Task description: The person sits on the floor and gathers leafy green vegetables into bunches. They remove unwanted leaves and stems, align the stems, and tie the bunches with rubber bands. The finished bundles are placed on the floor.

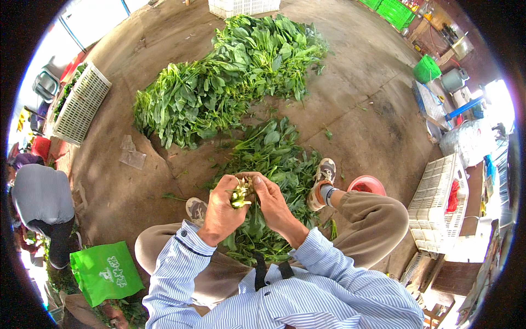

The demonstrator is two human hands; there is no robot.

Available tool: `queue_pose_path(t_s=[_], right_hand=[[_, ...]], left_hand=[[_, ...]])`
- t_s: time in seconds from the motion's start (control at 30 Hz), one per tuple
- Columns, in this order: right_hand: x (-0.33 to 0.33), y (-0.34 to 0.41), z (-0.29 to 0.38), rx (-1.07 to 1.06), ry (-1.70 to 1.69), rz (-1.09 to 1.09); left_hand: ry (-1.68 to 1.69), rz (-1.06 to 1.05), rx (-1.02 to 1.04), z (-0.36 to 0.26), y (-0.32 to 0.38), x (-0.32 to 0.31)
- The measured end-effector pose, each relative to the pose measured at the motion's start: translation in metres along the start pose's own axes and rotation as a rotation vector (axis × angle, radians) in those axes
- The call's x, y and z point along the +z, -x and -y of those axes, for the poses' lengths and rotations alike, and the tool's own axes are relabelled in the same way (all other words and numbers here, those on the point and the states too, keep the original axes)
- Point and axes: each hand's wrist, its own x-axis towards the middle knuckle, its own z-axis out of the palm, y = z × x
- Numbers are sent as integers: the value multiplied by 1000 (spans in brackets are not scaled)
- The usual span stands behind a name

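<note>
A bunch of leafy greens is gripped in my left hand (225, 209), with its pale cut-looking stem ends (241, 193) turned up towards me. My right hand (274, 202) touches the far side of those stem ends, thumb raised; whether it grips any stems cannot be told. Beneath both hands, between my feet, lies a loose heap of leafy greens (279, 156) on the concrete floor. Farther off, a larger pile of leafy greens (230, 78) stretches across the floor, its bunches laid side by side.
A pink plastic basin (370, 184) stands beside my right knee. White plastic crates are at the right (431, 209), left (82, 105) and far edge (242, 7). A green bag (106, 271) lies at the lower left, near another person (43, 197). Clear plastic scraps (132, 154) lie on the floor.
</note>
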Motion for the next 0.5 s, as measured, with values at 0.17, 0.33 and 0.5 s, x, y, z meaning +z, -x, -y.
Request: queue_pose_path(t_s=[0.17, 0.33, 0.5], right_hand=[[-2, -3, 21, -231, 155, 66], [1, 3, 27, -330, 253, 26], [5, 8, 26, -426, 263, -13]], left_hand=[[387, -63, -78, -4, -2, 4], [398, 24, -7, -13, -6, 8], [435, 62, 4, -16, -3, 11]])
